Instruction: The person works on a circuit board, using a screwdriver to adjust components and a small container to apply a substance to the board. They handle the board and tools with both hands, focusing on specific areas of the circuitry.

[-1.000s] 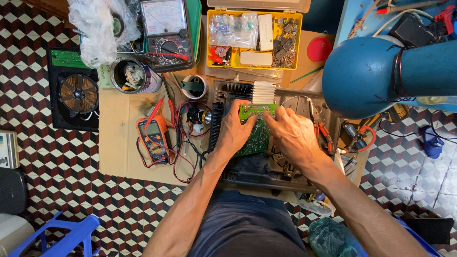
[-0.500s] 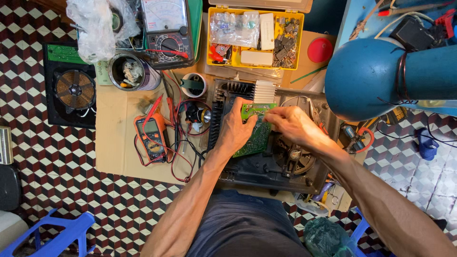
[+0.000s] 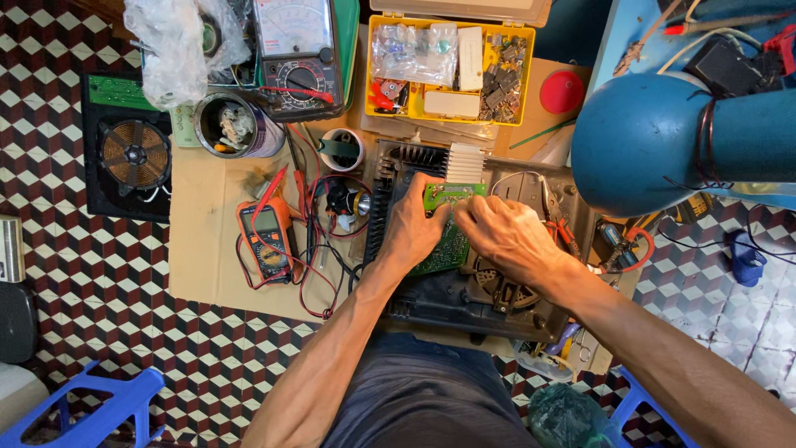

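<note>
A green circuit board [image 3: 448, 235] lies in an opened black appliance casing [image 3: 464, 290] on the low table. My left hand [image 3: 412, 226] rests on the board's left side and grips its edge. My right hand [image 3: 504, 236] presses its fingertips onto the board's upper middle, just below a white finned heatsink [image 3: 465, 163]. Both hands hide much of the board.
An orange digital multimeter [image 3: 265, 236] with red and black leads lies to the left. Behind it stand an analog meter [image 3: 297, 51], a tin can [image 3: 232, 124] and a yellow parts box [image 3: 452, 66]. A blue lamp shade [image 3: 655, 141] hangs at right. A copper coil unit [image 3: 133, 153] sits on the floor.
My right hand has moved from the board's right part up and left to its upper middle. The left hand stays on the board's left side.
</note>
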